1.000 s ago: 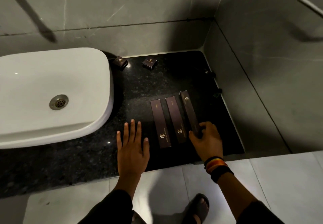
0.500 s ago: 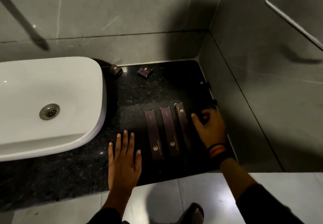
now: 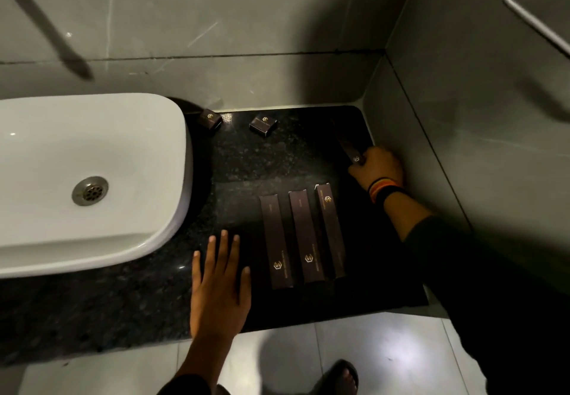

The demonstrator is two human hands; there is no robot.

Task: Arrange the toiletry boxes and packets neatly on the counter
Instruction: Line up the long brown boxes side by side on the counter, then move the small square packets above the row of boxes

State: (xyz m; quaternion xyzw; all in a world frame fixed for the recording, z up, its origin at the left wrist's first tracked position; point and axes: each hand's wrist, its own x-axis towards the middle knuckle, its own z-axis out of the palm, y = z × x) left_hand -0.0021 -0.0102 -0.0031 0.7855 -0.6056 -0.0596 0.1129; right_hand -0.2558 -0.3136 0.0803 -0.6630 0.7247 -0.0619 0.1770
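Three long dark brown boxes lie side by side on the black granite counter [image 3: 246, 172]: left box [image 3: 275, 242], middle box [image 3: 305, 235], right box [image 3: 330, 228]. My right hand [image 3: 377, 166] is at the counter's right edge by the wall, closed on the near end of a fourth long dark box [image 3: 347, 144] that points toward the back. My left hand [image 3: 220, 283] rests flat on the counter, fingers spread, just left of the row. Two small dark boxes sit at the back: one [image 3: 210, 120] beside the basin, one [image 3: 263, 125] further right.
A white basin [image 3: 92, 147] with a metal drain [image 3: 90, 191] fills the left of the counter. Grey tiled walls close off the back and right sides. A metal bar [image 3: 533, 21] hangs on the right wall. Pale floor tiles and a sandalled foot [image 3: 344, 377] lie below the counter's front edge.
My right hand left the rightmost box of the row, moved back along the right wall and closed on a fourth long box. My left hand stayed flat on the counter.
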